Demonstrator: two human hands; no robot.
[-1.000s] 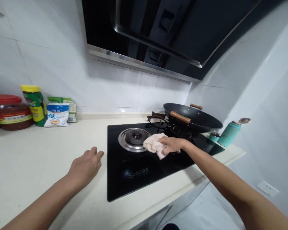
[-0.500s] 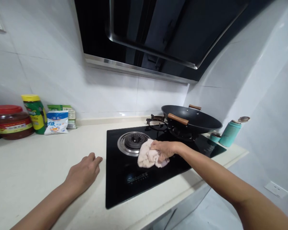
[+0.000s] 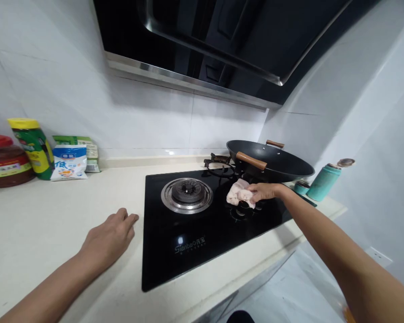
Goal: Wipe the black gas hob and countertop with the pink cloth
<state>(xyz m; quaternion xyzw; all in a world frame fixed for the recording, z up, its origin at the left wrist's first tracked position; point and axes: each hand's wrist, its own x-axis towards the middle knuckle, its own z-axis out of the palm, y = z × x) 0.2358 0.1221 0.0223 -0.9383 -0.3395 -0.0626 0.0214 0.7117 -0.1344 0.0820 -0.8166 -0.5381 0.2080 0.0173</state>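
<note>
My right hand is closed on a crumpled whitish cloth, pressed to the black glass gas stove near its control knobs. Left of the cloth, the bare burner shows its round metal tray. Behind my right hand a black wok with wooden handles sits over the other burner. On the pale counter, just left of the stove's edge, my left hand rests palm down and holds nothing. Its fingers are slightly bent and partly apart.
A pan support ring lies at the stove's back. To the right stand a teal flask and its cup. At the left are a red-lidded jar, a yellow-capped bottle and a white-blue packet. A range hood hangs above.
My right hand has slid the cloth rightward and back, from beside the bare burner to the knobs. The burner tray is now fully uncovered. My left hand stays on the counter; the view has shifted slightly.
</note>
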